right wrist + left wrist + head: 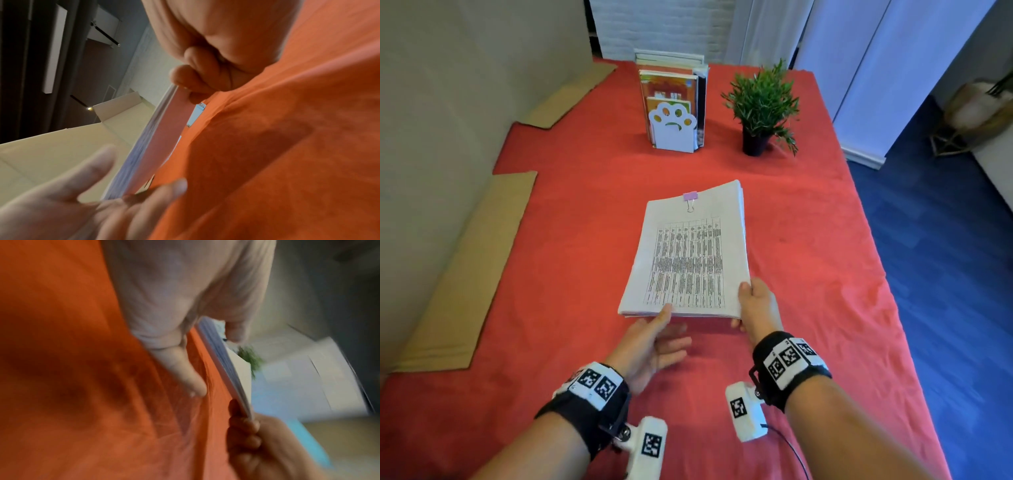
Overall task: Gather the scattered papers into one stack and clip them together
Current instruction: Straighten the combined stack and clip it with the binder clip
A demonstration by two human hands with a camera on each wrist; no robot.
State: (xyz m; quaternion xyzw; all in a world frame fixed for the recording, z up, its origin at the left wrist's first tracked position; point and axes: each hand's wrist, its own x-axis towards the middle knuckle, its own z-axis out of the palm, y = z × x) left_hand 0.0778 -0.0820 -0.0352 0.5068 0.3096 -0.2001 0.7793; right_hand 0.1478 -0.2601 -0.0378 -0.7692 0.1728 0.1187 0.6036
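A stack of printed papers (pixel 688 253) lies on the red tablecloth (pixel 808 274), held at its far edge by a purple binder clip (pixel 690 197). My right hand (pixel 751 305) pinches the near right corner, thumb on top, fingers underneath. The right wrist view shows that corner of the stack (pixel 156 146) lifted off the cloth. My left hand (pixel 669 329) is open with straight fingers by the near edge. Its thumb touches the top sheet, and its fingers (pixel 193 386) point over the cloth beside the stack (pixel 236 369).
A white paw-shaped bookend with books (pixel 673 133) and a small potted plant (pixel 760 106) stand at the back of the table. Cardboard sheets (pixel 465 274) lie along the left side. The table's right edge drops to a blue floor (pixel 945 274).
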